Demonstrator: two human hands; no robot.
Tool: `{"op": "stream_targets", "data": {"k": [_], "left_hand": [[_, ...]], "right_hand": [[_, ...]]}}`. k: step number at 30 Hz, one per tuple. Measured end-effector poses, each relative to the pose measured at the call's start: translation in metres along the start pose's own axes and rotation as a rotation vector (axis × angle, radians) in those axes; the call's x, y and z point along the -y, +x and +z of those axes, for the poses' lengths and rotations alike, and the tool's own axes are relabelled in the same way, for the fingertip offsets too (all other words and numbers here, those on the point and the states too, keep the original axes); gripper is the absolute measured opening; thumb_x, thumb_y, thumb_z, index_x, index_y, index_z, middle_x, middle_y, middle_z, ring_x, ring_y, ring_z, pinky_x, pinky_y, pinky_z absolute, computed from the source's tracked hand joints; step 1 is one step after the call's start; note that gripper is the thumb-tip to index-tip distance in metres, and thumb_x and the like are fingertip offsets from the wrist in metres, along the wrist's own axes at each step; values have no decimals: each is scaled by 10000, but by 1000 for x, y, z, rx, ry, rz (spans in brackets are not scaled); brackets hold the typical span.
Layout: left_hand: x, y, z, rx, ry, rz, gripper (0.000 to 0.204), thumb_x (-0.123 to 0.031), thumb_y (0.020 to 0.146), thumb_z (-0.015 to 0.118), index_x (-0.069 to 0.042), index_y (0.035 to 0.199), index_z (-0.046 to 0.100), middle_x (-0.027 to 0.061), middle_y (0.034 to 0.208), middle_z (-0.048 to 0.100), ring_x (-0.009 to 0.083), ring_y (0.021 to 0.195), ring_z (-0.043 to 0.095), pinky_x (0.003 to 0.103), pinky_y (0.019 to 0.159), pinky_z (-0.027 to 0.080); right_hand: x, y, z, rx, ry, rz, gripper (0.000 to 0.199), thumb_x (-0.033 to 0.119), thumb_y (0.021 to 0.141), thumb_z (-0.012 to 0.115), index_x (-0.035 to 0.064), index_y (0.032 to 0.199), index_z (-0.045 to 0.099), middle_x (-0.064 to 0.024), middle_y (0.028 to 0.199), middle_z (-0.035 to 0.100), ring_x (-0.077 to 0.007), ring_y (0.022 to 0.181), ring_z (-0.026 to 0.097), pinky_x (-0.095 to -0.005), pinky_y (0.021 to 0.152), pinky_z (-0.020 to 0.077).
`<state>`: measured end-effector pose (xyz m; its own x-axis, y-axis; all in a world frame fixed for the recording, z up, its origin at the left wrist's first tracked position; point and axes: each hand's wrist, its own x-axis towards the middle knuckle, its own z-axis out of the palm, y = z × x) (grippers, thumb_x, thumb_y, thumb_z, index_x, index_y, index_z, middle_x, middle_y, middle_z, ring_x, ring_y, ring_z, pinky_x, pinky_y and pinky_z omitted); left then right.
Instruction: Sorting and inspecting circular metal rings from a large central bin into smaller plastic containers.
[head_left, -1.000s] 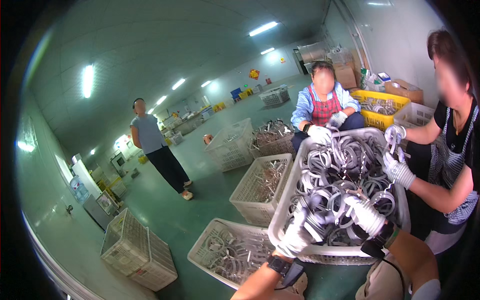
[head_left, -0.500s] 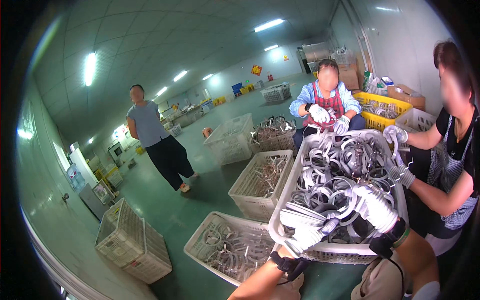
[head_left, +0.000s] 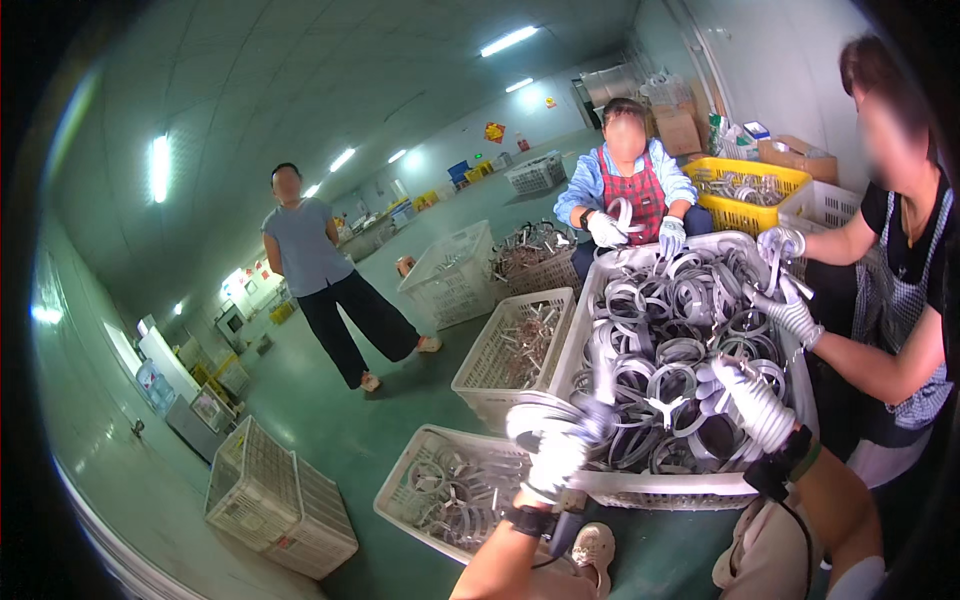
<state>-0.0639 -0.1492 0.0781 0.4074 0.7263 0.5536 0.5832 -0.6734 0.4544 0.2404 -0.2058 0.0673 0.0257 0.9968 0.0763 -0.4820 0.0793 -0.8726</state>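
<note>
My gloved left hand [head_left: 556, 462] is closed round a stack of pale grey rings [head_left: 538, 422], held over the near-left corner of a large white crate [head_left: 680, 490]. A heap of grey ring-shaped bands [head_left: 672, 350] fills that crate, and one ring with a Y-shaped piece [head_left: 670, 408] lies near its middle. My gloved right hand [head_left: 752, 402] reaches over the crate's right part with its fingers apart, close to the rings. Whether a fingertip touches one is not clear.
Across the crate, a co-worker in a checked apron [head_left: 632, 190] holds rings; another at right [head_left: 800, 300] handles one. A person [head_left: 320, 270] stands at left. Around me are a crate of rings [head_left: 400, 485], a crate of metal parts [head_left: 470, 385], stacked crates [head_left: 275, 500] and a yellow crate [head_left: 745, 205].
My left hand has moved left and slightly up with the stack of rings, off the heap. My right hand remains over the crate's right side. The standing person's legs have shifted apart.
</note>
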Motion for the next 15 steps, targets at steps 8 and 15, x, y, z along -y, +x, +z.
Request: {"op": "stream_targets", "data": {"k": [8,15], "left_hand": [[-27,-15,-133,-848,-1008,-567,240,-279,891,637,-59,796,620,-17,655,575,63,537,512,174,429,371],[-84,-50,-221,-1099,-892,-193,105,-183,903,608,-94,847,620,-36,673,556,45,516,507,157,389,380]], "right_hand": [[-8,-13,5,2,-64,106,276,284,942,557,30,929,664,-58,724,659,-135,582,616,-247,502,483],[-7,-14,-2,156,-97,89,195,237,921,597,55,950,664,-7,689,646,-71,546,577,-205,479,440]]}}
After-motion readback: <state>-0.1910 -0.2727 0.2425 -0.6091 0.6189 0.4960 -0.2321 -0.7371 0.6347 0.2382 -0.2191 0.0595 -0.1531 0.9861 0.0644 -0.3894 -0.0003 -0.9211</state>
